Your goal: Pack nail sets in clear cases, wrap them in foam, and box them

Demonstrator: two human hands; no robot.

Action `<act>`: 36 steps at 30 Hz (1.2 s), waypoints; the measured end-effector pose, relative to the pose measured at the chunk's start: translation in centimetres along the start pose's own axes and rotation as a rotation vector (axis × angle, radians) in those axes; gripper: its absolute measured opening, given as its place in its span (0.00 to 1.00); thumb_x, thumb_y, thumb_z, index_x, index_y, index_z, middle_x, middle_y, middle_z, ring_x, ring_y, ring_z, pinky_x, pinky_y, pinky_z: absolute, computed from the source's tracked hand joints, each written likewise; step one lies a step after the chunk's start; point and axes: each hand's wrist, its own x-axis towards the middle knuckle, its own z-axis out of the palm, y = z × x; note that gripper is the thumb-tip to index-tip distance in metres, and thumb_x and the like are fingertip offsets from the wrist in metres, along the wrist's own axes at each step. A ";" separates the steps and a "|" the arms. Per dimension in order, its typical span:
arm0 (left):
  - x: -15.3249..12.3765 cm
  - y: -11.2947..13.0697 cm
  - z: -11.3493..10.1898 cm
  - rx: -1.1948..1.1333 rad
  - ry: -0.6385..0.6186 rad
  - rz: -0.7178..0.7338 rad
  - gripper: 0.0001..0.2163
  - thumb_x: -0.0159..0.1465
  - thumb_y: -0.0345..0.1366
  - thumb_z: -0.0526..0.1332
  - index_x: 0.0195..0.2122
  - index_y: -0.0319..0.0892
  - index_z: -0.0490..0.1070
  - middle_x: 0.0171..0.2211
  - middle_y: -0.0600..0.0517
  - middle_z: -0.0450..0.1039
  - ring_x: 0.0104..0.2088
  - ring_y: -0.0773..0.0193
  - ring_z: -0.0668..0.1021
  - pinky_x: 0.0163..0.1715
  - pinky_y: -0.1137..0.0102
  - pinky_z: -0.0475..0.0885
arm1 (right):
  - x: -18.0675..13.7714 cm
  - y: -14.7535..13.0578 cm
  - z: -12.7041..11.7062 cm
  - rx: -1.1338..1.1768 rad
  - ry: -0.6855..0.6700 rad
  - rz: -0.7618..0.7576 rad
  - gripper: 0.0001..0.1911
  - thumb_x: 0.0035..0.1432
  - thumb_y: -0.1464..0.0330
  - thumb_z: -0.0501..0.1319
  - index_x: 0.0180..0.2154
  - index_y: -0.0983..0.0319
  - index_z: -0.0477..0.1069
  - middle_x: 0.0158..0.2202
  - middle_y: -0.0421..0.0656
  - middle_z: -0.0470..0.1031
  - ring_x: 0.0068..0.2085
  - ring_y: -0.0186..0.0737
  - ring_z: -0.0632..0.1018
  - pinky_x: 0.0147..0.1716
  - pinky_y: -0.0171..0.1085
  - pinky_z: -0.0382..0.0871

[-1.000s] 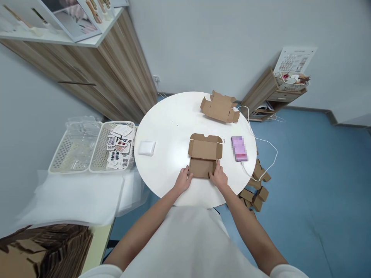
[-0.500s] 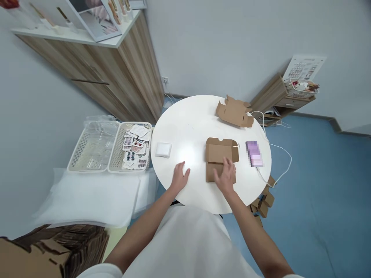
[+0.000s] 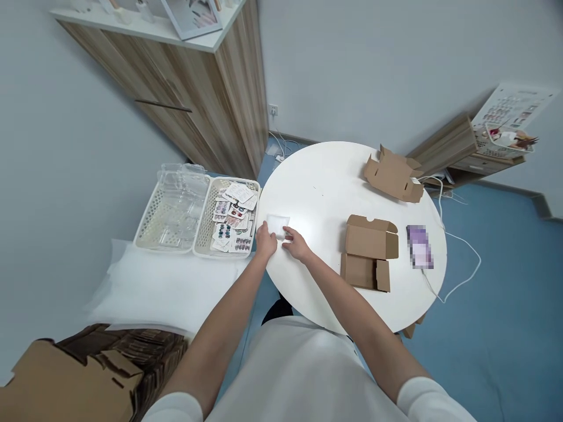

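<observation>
A small white wrapped packet (image 3: 278,225) lies near the left edge of the round white table (image 3: 325,193). My left hand (image 3: 266,240) has its fingers closed on the packet's left and near side. On the opposite side, my right hand (image 3: 296,243) pinches the right edge with curled fingers. What the wrapping contains is hidden. To the right of my hands a brown cardboard box (image 3: 372,241) rests with its lid folded back and its tray facing up.
Behind that box lies an unfolded carton (image 3: 394,173). A purple pixelated object (image 3: 420,246) with a white cable is at the table's right. Left of the table are a basket of nail-pattern cards (image 3: 233,220), a basket of clear plastic (image 3: 169,217), white sheets (image 3: 162,287) and stacked cardboard (image 3: 61,375).
My right hand has left the cardboard box and crossed left to the white packet. My left hand has also reached the packet. The camera view has swung left.
</observation>
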 end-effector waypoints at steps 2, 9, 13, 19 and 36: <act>0.0 -0.7 0.2 -0.100 0.051 -0.002 0.23 0.58 0.30 0.51 0.55 0.35 0.56 0.54 0.41 0.60 0.54 0.55 0.63 0.54 0.61 0.58 | -0.1 0.2 0.4 0.065 0.014 0.018 0.32 0.43 0.78 0.56 0.52 0.59 0.58 0.52 0.44 0.63 0.46 0.36 0.70 0.41 0.35 0.68; -3.1 -0.9 1.4 -0.593 0.079 0.034 0.19 0.53 0.31 0.59 0.47 0.38 0.66 0.43 0.44 0.70 0.40 0.62 0.74 0.41 0.65 0.70 | -3.5 1.1 -1.4 0.050 0.271 -0.056 0.19 0.46 0.71 0.57 0.43 0.59 0.67 0.40 0.42 0.70 0.36 0.35 0.72 0.40 0.39 0.69; -6.8 2.3 3.0 -0.677 0.023 0.129 0.19 0.52 0.33 0.61 0.46 0.39 0.67 0.44 0.44 0.69 0.39 0.63 0.73 0.36 0.67 0.73 | -7.6 2.4 -5.1 0.002 0.384 -0.189 0.16 0.47 0.69 0.56 0.41 0.59 0.67 0.44 0.43 0.68 0.35 0.34 0.71 0.39 0.38 0.69; -12.6 8.4 8.0 -0.577 -0.166 0.336 0.17 0.53 0.33 0.61 0.46 0.42 0.66 0.43 0.46 0.66 0.37 0.65 0.72 0.32 0.70 0.74 | -14.6 6.1 -13.2 -0.144 0.440 -0.105 0.15 0.48 0.70 0.56 0.41 0.61 0.65 0.40 0.45 0.67 0.33 0.37 0.72 0.35 0.40 0.70; -16.9 13.9 16.8 0.382 -0.333 0.320 0.17 0.53 0.26 0.56 0.45 0.37 0.62 0.42 0.42 0.66 0.43 0.56 0.71 0.41 0.65 0.66 | -15.5 12.6 -20.5 -0.663 0.086 0.040 0.14 0.48 0.77 0.55 0.40 0.63 0.64 0.40 0.48 0.65 0.37 0.40 0.71 0.34 0.36 0.61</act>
